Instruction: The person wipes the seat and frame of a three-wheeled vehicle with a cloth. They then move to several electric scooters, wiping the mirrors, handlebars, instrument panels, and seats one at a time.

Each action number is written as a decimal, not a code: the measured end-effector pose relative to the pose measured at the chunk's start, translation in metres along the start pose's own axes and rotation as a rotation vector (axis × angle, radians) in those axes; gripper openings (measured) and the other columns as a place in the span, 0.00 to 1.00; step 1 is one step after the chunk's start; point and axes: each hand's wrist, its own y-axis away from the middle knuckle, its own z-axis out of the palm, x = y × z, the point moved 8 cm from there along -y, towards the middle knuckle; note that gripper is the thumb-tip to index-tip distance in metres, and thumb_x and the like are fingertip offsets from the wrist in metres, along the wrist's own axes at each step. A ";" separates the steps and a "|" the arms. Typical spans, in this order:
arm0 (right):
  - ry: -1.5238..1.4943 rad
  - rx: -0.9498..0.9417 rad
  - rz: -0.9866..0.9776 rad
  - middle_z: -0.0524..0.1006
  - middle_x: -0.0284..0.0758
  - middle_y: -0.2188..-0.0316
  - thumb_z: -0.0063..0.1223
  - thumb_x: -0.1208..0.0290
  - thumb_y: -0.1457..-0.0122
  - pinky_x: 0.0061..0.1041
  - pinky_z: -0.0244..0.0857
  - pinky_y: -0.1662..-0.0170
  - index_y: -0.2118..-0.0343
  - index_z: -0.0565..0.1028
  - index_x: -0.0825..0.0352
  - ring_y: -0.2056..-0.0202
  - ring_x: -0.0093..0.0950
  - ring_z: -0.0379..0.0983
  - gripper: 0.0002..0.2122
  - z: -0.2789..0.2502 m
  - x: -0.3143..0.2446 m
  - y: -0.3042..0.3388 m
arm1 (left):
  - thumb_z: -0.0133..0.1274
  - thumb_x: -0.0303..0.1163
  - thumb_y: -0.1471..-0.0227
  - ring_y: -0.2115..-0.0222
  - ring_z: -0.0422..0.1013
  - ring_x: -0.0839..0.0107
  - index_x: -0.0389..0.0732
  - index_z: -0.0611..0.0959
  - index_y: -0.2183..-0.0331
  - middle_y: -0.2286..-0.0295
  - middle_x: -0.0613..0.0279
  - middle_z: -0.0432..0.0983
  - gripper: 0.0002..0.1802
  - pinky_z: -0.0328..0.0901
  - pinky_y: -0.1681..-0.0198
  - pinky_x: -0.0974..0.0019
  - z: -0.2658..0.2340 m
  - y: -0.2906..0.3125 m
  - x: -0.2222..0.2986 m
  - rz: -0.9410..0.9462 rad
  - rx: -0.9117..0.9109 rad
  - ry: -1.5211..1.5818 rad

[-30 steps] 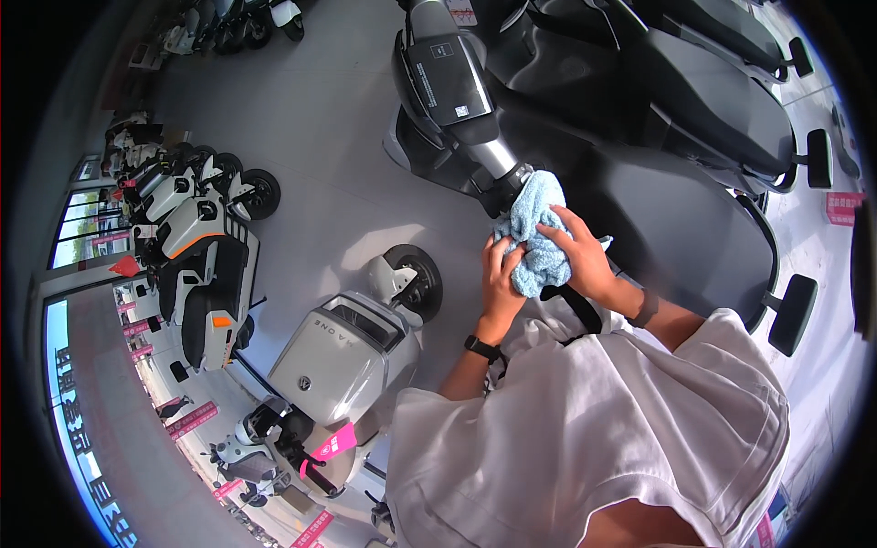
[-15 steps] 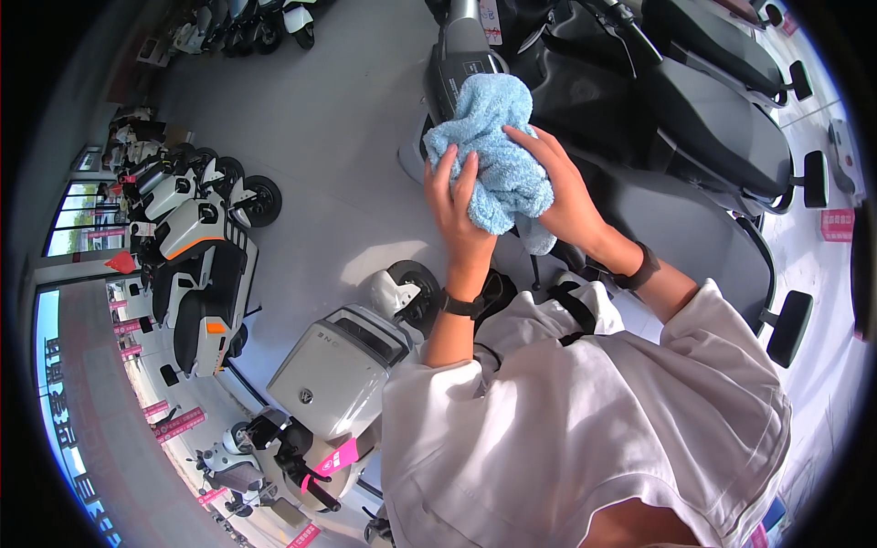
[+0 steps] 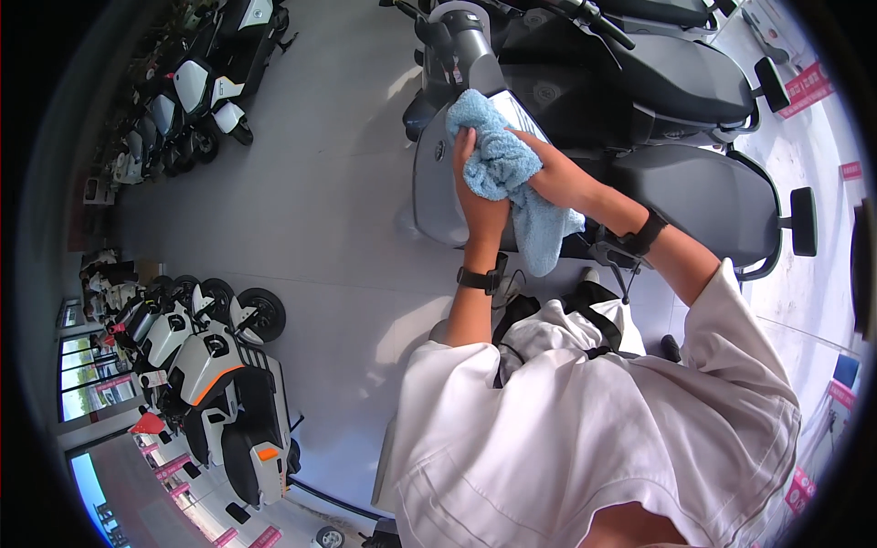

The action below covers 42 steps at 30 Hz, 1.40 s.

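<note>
A light blue fluffy towel is bunched between my two hands, with one loose end hanging toward me. My left hand grips it from the left, thumb up along its edge. From the other side my right hand is closed on the cloth, its fingertips partly hidden in the folds. Right behind the towel is the grey front panel of a scooter; whether the cloth touches it I cannot tell. The scooter's seat extends to the right.
More scooters with black seats stand close beside it, their mirrors sticking out at the right. White scooters with orange trim are parked at the lower left. Several others line the far left. Grey floor lies between.
My view has shifted, and the pale scooter with the top box at lower left has mostly left it. The towel is now more twisted, with a longer end hanging down.
</note>
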 end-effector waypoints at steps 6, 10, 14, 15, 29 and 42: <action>0.334 0.091 -0.251 0.68 0.50 0.45 0.60 0.79 0.49 0.36 0.60 0.42 0.35 0.56 0.63 0.44 0.46 0.66 0.38 0.004 0.019 0.044 | 0.62 0.37 0.51 0.39 0.56 0.50 0.41 0.68 0.43 0.40 0.48 0.58 0.36 0.52 0.37 0.51 0.003 0.058 0.008 -0.014 -0.130 -0.022; 0.336 0.044 -0.270 0.67 0.48 0.44 0.61 0.79 0.52 0.36 0.59 0.40 0.35 0.56 0.65 0.42 0.47 0.63 0.39 0.010 0.024 0.061 | 0.62 0.35 0.52 0.39 0.55 0.49 0.41 0.66 0.42 0.39 0.47 0.56 0.37 0.52 0.37 0.51 0.013 0.106 0.009 -0.117 -0.211 0.051; 0.272 0.117 -0.218 0.69 0.50 0.45 0.58 0.79 0.49 0.35 0.60 0.41 0.38 0.59 0.68 0.44 0.48 0.66 0.33 0.006 0.021 0.037 | 0.61 0.40 0.49 0.37 0.51 0.46 0.43 0.62 0.38 0.37 0.47 0.51 0.41 0.48 0.35 0.48 0.008 0.061 0.011 -0.109 -0.161 0.036; 0.222 0.120 -0.236 0.69 0.51 0.46 0.57 0.78 0.48 0.36 0.60 0.41 0.38 0.58 0.68 0.45 0.48 0.67 0.33 0.006 0.015 0.028 | 0.61 0.41 0.49 0.37 0.51 0.46 0.43 0.62 0.38 0.37 0.47 0.52 0.41 0.48 0.35 0.48 0.004 0.043 0.012 -0.072 -0.136 0.011; 0.314 0.070 -0.185 0.67 0.48 0.47 0.64 0.79 0.53 0.39 0.61 0.43 0.33 0.50 0.61 0.44 0.47 0.64 0.44 0.017 0.017 0.055 | 0.67 0.42 0.57 0.38 0.51 0.42 0.43 0.66 0.40 0.37 0.43 0.50 0.45 0.50 0.37 0.45 -0.011 0.059 -0.005 0.029 -0.373 -0.010; 0.432 0.626 -0.103 0.69 0.45 0.51 0.60 0.84 0.55 0.40 0.59 0.44 0.35 0.57 0.61 0.49 0.47 0.65 0.41 0.028 -0.028 0.006 | 0.66 0.43 0.55 0.40 0.55 0.41 0.38 0.68 0.42 0.39 0.41 0.53 0.43 0.53 0.38 0.46 -0.005 -0.062 -0.030 0.220 -0.439 0.279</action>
